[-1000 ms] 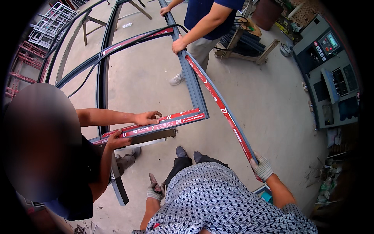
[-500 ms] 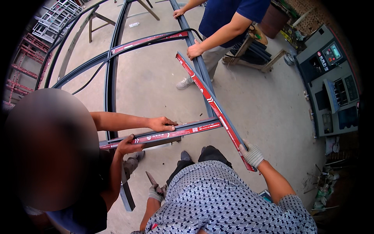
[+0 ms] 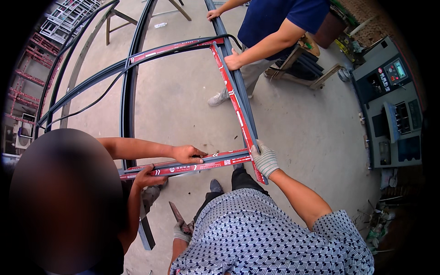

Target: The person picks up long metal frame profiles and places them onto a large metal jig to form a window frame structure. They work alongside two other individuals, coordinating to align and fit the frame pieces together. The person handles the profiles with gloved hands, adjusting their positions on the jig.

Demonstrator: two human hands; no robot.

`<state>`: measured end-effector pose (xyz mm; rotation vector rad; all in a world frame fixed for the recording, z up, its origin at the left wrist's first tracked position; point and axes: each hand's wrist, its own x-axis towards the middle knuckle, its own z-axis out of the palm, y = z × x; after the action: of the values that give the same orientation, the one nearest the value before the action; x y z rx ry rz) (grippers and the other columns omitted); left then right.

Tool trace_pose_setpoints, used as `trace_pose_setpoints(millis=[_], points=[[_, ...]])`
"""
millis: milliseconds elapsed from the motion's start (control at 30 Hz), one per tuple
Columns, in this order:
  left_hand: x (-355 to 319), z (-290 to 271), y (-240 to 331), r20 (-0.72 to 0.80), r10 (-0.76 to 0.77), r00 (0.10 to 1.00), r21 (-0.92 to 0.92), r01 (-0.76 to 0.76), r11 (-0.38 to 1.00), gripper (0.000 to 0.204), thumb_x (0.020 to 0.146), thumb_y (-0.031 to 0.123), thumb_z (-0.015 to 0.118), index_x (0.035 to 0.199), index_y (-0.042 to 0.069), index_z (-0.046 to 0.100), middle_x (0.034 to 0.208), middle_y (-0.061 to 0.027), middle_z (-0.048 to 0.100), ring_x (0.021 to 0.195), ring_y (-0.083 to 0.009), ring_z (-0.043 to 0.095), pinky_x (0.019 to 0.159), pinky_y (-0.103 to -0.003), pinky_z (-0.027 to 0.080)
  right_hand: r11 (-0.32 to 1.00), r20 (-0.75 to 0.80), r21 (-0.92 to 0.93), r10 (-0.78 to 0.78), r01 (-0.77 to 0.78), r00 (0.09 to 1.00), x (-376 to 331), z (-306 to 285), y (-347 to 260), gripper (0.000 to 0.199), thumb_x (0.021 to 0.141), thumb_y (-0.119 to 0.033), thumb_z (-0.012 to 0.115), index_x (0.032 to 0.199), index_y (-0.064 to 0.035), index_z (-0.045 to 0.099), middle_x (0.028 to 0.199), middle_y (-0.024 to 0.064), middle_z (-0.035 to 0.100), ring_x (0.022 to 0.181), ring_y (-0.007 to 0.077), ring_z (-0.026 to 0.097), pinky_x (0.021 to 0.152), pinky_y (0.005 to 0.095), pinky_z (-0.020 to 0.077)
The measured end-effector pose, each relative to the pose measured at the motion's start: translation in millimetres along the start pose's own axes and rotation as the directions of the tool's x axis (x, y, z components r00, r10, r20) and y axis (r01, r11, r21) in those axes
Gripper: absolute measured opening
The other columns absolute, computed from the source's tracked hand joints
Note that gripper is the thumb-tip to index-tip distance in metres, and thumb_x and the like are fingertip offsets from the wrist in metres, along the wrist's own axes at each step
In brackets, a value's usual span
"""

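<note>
My right hand [image 3: 265, 158], in a striped knit glove, is closed around the near part of a long grey profile strip with red film [image 3: 236, 103]. The strip lies along the right bar [image 3: 243, 89] of a large grey frame, its near end jutting past the frame's corner. Low beside my body, my gloved left hand [image 3: 182, 232] is closed on a flat, brownish long tool [image 3: 175, 213] whose kind I cannot make out. One person's bare hands [image 3: 188, 154] hold the frame's near bar [image 3: 213, 163]. Another person's hand [image 3: 233, 60] rests at the right bar.
A grey machine with a control panel [image 3: 398, 71] stands at the right. A black hose [image 3: 98, 98] crosses the frame. Behind the far-right person is a wooden rack [image 3: 323, 79] of dark profiles. Trestle legs [image 3: 121, 18] stand far left, and scrap [image 3: 380, 227] lies lower right.
My right hand has moved left and away from me with the strip. The strip has swung from slanting across the corner to lying along the right bar. My left hand stays low with the tool.
</note>
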<state>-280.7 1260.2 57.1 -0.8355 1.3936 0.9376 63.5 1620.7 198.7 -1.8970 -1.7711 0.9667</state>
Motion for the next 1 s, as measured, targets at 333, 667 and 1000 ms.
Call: trace_pose_setpoints(millis=[333,667,1000], points=[[11.6,-28.1,-12.2,0.117,-0.178,0.977,-0.354,0.209,0.912,0.034,0.096,0.028,0.052,0.123,0.008,0.058,0.112,-0.0281,0.065,0.083,-0.0358,0.067,0.064,-0.041,0.058,1.0,-0.095,-0.005,0.027,-0.028,0.995,9.0,46.4,-5.5,0.055,0.1,-0.038,0.052,0.138,0.0012,0.054,0.117,0.0325,0.065,0.111,0.0454,0.064,0.099,0.0481,0.0498],[-17.8,2.7,-0.8,0.124,-0.13,0.984,-0.231,0.156,0.96,0.056,0.094,0.044,0.055,0.117,-0.007,0.061,0.096,-0.0165,0.074,0.075,-0.0219,0.071,0.056,-0.028,0.057,0.997,-0.115,-0.067,0.036,-0.044,0.993,35.1,62.7,-10.4,0.053,0.1,-0.038,0.051,0.139,-0.0013,0.053,0.108,0.0323,0.067,0.103,0.0465,0.065,0.094,0.0508,0.0505],[-12.0,11.4,-5.4,-0.046,-0.108,0.993,-0.208,0.096,0.973,0.051,0.095,0.042,0.052,0.113,-0.005,0.062,0.095,-0.0185,0.073,0.074,-0.0254,0.071,0.057,-0.031,0.057,0.992,-0.086,-0.092,0.074,-0.082,0.994,27.8,47.3,-19.2,0.051,0.1,-0.037,0.051,0.137,-0.0024,0.055,0.108,0.0305,0.068,0.101,0.0453,0.066,0.092,0.0498,0.0516]])
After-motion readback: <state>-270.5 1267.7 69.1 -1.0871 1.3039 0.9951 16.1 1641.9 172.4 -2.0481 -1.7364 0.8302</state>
